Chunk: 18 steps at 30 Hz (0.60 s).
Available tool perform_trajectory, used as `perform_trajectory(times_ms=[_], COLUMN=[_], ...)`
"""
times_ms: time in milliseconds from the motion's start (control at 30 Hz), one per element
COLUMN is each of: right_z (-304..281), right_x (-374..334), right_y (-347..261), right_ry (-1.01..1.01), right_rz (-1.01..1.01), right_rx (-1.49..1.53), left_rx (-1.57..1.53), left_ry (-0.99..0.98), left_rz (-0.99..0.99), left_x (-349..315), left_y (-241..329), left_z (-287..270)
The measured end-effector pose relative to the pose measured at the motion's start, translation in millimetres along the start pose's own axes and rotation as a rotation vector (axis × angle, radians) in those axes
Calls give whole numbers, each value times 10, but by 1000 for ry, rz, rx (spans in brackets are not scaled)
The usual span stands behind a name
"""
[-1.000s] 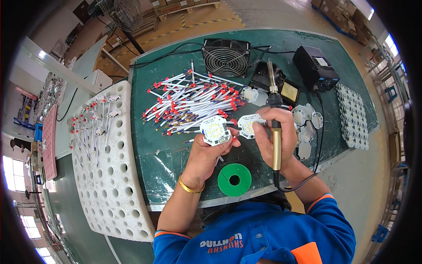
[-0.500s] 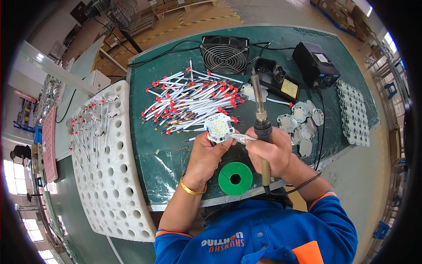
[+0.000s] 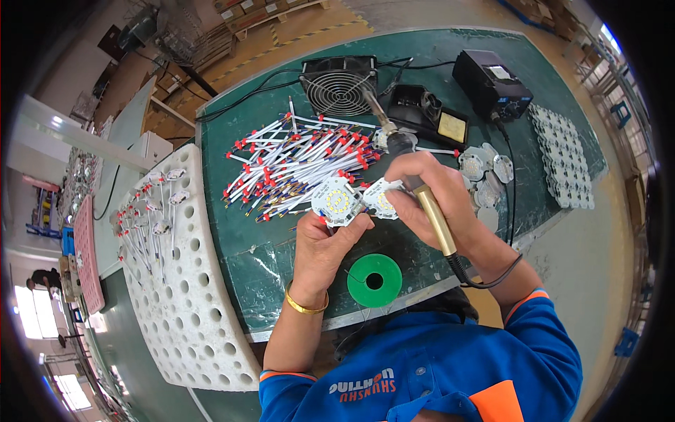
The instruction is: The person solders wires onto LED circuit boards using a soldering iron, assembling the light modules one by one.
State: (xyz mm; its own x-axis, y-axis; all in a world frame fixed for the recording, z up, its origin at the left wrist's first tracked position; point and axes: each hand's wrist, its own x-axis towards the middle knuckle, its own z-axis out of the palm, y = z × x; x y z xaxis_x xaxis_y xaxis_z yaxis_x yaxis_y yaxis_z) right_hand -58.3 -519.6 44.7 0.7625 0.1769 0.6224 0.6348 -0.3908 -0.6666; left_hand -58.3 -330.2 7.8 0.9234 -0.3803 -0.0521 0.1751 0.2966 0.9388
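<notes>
Cardboard boxes (image 3: 254,11) sit on a pallet (image 3: 283,18) at eleven o'clock. A pink board (image 3: 86,253) is at nine, a blue stool (image 3: 621,112) at two.

The person's left forearm (image 3: 299,330) rises steeply from below, leaning slightly right, with the left wrist (image 3: 312,283) nearly in line. The left grip (image 3: 318,243) is curled closed, its left thumb (image 3: 356,226) angled up and to the right. The right forearm (image 3: 498,261) slants up and leftward to the right grip (image 3: 450,200), set slightly higher, its right index finger (image 3: 415,166) arched and right thumb (image 3: 408,209) pointing up-left in a pinch. Both grips are near each other, apart.
</notes>
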Motion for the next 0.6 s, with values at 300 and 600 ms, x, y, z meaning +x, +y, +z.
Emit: perform_trajectory(times_ms=[300,600], right_z=[29,27], right_x=[-9,-19], right_y=[11,12], right_ry=[3,-19], right_rz=[-7,7], right_rx=[31,59], left_rx=[345,274], left_ry=[177,156], left_rz=[183,81], left_x=[-26,-23], left_y=[35,35], left_z=[139,119])
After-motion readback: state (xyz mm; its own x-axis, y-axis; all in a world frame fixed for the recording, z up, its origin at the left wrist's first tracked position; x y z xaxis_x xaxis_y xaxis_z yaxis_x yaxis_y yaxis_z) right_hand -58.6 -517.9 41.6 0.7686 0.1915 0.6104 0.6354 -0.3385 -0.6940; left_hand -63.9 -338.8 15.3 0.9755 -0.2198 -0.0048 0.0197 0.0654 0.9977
